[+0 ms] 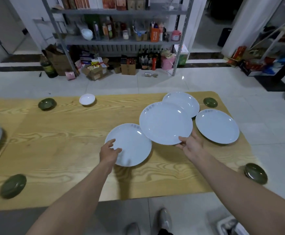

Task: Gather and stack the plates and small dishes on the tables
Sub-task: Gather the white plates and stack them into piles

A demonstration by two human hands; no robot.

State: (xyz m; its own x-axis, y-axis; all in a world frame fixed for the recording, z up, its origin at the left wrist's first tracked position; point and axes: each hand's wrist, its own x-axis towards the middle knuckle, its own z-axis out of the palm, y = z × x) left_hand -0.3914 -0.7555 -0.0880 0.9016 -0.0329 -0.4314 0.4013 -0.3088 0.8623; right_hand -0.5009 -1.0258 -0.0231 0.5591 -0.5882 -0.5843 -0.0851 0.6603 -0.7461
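Both arms reach forward over the wooden table (62, 141). The right hand (190, 143) pinches the near rim of a white plate (165, 122), thumb on top, holding it raised and slightly tilted. The left hand (110, 150) lies with loosely spread fingers on the left edge of a second plate (135, 145), which lies flat on the table; no firm grip shows. The raised plate overlaps the second plate and a far plate (184, 100). All are plain, glossy, round.
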